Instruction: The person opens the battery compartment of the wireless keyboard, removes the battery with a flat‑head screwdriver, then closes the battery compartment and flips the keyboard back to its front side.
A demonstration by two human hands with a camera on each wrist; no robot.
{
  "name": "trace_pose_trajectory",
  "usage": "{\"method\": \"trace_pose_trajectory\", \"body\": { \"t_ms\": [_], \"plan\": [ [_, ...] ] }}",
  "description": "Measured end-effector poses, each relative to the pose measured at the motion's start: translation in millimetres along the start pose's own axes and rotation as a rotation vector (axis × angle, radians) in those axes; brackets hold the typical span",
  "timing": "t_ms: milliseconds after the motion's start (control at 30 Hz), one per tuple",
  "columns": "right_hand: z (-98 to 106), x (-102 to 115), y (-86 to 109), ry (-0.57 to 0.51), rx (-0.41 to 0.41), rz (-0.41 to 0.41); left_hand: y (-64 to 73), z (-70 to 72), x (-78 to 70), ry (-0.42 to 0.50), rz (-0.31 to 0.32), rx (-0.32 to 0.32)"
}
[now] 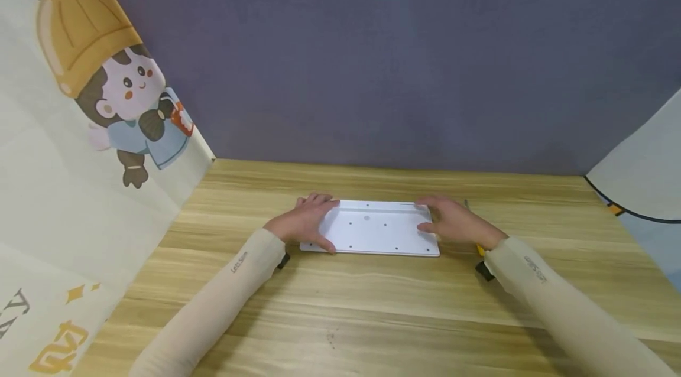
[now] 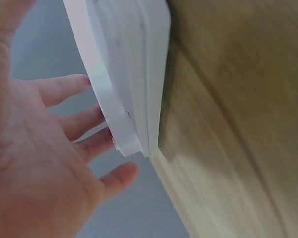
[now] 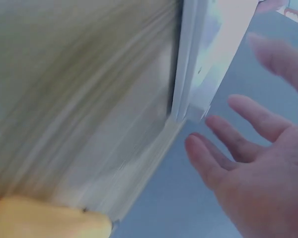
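A white keyboard point(image 1: 372, 235) lies face down on the wooden table, its underside dotted with several small dark screws. My left hand point(image 1: 305, 224) spans its left end, thumb at the near edge and forefinger at the far one. In the left wrist view, the left fingers point(image 2: 97, 121) reach the keyboard's point(image 2: 114, 99) raised far edge, fairly straight. Over the right end is my right hand point(image 1: 452, 220), thumb and fingers spread apart. The right wrist view has this hand point(image 3: 268, 158) blurred, with loosely bent fingers close to the keyboard's point(image 3: 193, 74) corner.
Partly hidden by the right wrist, a yellow object point(image 1: 481, 250) lies on the table point(image 1: 319, 306); its blurred yellow end point(image 3: 49, 218) shows in the right wrist view. Behind the table stands a dark grey-blue panel point(image 1: 399, 58). A cartoon-printed sheet point(image 1: 80, 188) hangs at left.
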State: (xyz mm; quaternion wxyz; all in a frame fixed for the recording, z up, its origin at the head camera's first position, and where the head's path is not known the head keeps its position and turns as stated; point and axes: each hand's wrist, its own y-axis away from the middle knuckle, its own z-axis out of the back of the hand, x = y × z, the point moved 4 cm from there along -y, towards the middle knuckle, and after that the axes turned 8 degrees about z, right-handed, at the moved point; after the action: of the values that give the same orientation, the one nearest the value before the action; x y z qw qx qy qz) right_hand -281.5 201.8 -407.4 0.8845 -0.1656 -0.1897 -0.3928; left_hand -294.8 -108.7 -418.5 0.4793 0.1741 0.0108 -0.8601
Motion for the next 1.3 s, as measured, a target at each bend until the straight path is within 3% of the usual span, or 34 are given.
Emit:
{"method": "trace_pose_trajectory", "body": {
  "t_ms": [267,633,967,1300],
  "plan": [
    [-0.1,-2.3,-22.6,-0.071,-0.026,-0.032,3.5,-0.1,11.9,-0.002,0.051,0.020],
    [-5.9,-4.9,-37.1,-0.063,-0.031,-0.093,14.4,1.6,25.6,0.044,0.091,0.012],
    [-7.6,-3.7,-48.3,-0.080,-0.017,-0.134,18.1,3.1,28.1,0.060,0.075,0.019],
    [-4.3,-4.6,-58.7,-0.096,0.086,-0.127,17.8,0.8,30.8,0.099,0.061,0.012]
  ]
}}
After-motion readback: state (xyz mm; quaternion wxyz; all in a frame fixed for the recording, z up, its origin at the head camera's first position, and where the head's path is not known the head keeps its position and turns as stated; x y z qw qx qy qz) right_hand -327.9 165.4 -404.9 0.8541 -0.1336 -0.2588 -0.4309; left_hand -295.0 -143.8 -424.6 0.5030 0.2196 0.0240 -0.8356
